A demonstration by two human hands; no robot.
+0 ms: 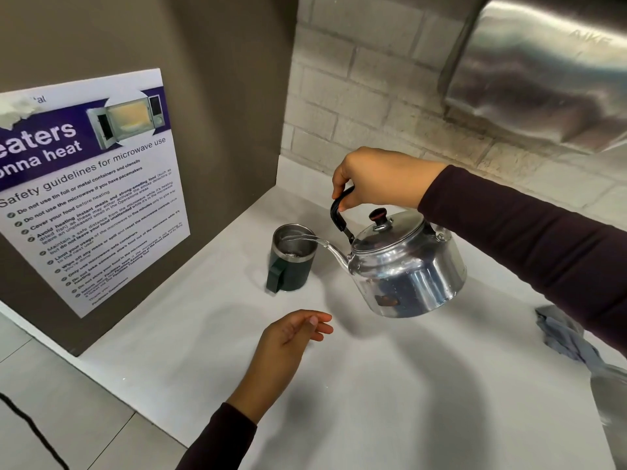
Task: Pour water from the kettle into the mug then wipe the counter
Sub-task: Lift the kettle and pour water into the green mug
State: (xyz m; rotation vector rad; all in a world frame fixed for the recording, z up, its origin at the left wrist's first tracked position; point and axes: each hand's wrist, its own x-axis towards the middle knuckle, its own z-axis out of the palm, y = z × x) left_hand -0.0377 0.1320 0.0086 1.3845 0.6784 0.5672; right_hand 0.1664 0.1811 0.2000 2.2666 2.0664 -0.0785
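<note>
A shiny metal kettle (403, 266) hangs tilted above the white counter (390, 385), spout pointing left. My right hand (380, 178) grips its black handle from above. A thin stream of water runs from the spout into a dark green mug (290, 266) with a steel rim, which stands on the counter with its handle toward me. My left hand (288, 337) hovers low over the counter in front of the mug, fingers loosely apart, holding nothing. A crumpled grey cloth (566, 337) lies on the counter at the right, partly hidden by my right sleeve.
A brown panel with a microwave safety poster (88, 184) walls off the left side. A pale brick wall (356, 89) runs behind the counter. A steel hood (549, 69) hangs at the upper right. Tiled floor (51, 401) lies below the counter's left edge.
</note>
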